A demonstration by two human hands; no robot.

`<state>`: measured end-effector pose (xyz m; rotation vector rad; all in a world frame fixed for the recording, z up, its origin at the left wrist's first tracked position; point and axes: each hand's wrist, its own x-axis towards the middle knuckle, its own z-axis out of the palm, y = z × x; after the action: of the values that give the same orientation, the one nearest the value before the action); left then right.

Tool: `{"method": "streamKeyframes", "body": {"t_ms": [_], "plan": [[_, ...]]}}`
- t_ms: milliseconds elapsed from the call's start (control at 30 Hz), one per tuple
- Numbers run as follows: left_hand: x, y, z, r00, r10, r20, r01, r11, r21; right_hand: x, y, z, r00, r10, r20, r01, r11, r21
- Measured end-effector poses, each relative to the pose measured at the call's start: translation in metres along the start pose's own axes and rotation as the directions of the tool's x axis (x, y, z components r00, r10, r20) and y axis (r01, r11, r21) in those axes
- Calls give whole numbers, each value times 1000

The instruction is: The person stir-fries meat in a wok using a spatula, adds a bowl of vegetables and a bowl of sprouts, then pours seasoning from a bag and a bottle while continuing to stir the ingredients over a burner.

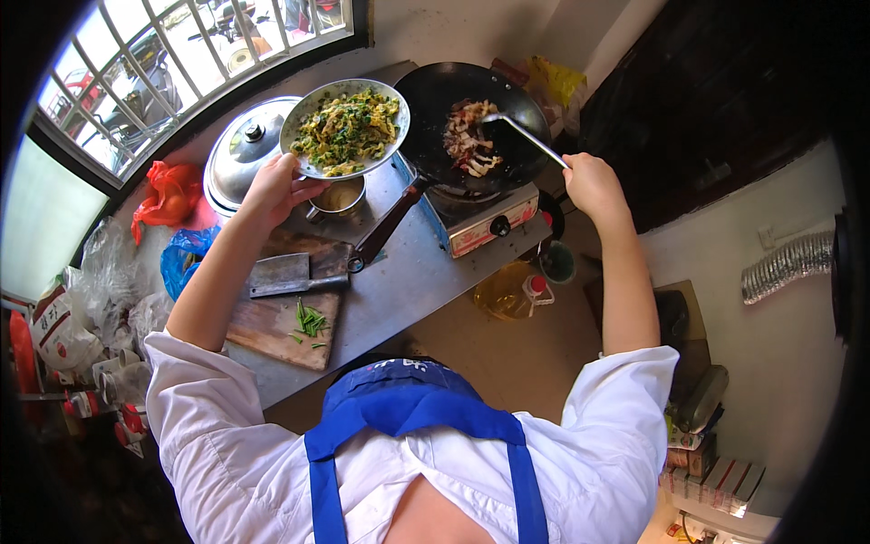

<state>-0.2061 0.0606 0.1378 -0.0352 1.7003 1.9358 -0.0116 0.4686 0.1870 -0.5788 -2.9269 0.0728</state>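
Observation:
My left hand (276, 189) grips the near-left rim of a plate (292, 136) heaped with cooked yellow egg and chopped greens (349, 131). The plate is held up beside the wok, above a metal cup (343, 197). In my right hand (594, 186) is the metal handle of a spatula (530, 138), its head down among sliced meat (469, 145) in the black wok (426, 100). The wok sits on a portable gas stove (489, 227), its dark handle (390, 222) pointing toward the cutting board.
A cleaver (281, 275) lies on the wooden cutting board (272, 331) near cut green pieces (311, 320). Behind stands a large lidded pot (243, 150). Red (169, 192) and blue plastic bags (186, 254) are at the left. A jug of yellow oil (503, 292) stands below the table's edge.

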Motion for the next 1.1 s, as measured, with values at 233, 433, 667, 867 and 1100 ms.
{"method": "streamKeyframes", "body": {"t_ms": [233, 433, 667, 867, 1100], "plan": [[7, -6, 12, 999, -11, -41, 12, 1000, 16, 4, -18, 64, 990, 18, 139, -10, 998, -58], [12, -8, 9, 999, 18, -49, -16, 999, 41, -49, 27, -15, 975, -209, 77, 207, 978, 35], [59, 7, 5, 992, 118, -47, -102, 960, 259, -71, -1, -88, 948, -112, 298, 131, 990, -43], [136, 47, 74, 927, 372, 50, -261, 543, 798, -67, 0, -57, 973, -52, 226, 54, 999, -2], [194, 52, 126, 950, 309, 49, -238, 610, 756, -72, 29, -39, 986, -70, 151, 44, 985, 168]]}}
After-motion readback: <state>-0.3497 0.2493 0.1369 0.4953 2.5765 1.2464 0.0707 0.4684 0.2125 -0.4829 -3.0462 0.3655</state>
